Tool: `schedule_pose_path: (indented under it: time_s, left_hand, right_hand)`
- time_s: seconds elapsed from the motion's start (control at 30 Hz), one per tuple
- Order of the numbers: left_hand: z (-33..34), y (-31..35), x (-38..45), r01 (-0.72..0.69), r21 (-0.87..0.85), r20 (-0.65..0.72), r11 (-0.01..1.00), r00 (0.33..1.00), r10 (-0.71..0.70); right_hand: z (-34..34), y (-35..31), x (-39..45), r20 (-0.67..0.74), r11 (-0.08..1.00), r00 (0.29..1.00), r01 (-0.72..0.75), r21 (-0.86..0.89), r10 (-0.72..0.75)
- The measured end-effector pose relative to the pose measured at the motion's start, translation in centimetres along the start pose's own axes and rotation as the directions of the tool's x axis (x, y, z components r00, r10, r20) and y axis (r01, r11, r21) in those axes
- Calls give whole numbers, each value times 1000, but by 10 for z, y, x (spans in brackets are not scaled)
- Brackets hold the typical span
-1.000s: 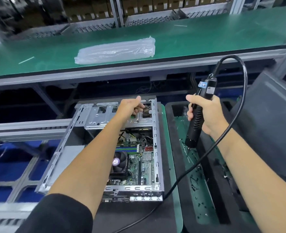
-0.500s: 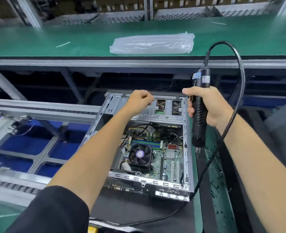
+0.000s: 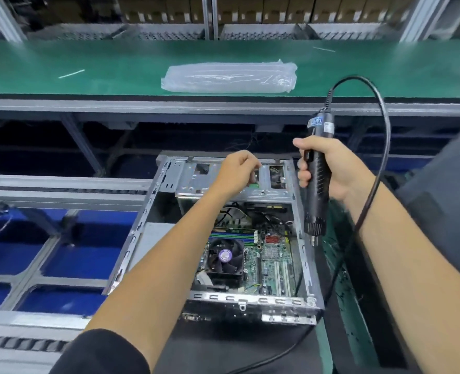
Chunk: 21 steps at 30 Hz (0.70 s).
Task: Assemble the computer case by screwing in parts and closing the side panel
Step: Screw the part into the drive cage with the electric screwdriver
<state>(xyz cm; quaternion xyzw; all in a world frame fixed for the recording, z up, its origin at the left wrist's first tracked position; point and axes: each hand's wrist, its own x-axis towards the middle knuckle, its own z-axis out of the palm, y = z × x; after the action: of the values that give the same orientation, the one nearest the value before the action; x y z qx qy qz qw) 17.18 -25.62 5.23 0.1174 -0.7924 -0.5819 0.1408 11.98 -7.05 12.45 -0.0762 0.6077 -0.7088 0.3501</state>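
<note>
Open computer case [image 3: 218, 238] at frame centre, side panel off. Left hand [image 3: 237, 168] curled over drive cage [image 3: 193, 179], seemingly pinching something small; cannot tell what. Right hand [image 3: 328, 171] wrapped round electric screwdriver [image 3: 316, 184], tip beside right wall. Best: seat screw square, bring bit vertical, press lightly before triggering.

The open computer case [image 3: 169, 190] is bare silver-grey metal, and at its six o'clock end a green circuit board [image 3: 273, 263] carries a black fan [image 3: 225, 256] with a purple hub — blue and green strips lie just past it at twelve o'clock. The screwdriver [image 3: 316, 184] is black with a blue-and-white label near its top, its cable black too. At twelve o'clock a clear, whitish plastic bag [image 3: 229, 78] lies on a green bench top [image 3: 88, 66]; blue panels [image 3: 10, 257] show at nine o'clock, and the left sleeve [image 3: 102, 354] is black.
</note>
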Motion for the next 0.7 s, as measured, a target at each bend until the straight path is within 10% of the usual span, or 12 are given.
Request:
schedule_pose_path:
  time_s: [0.7]
  left_hand:
    - [192,33,5,-116,247,249,962,967,53]
  right_hand:
    - [-173,53,-44,-365,999,930,43,8,-37]
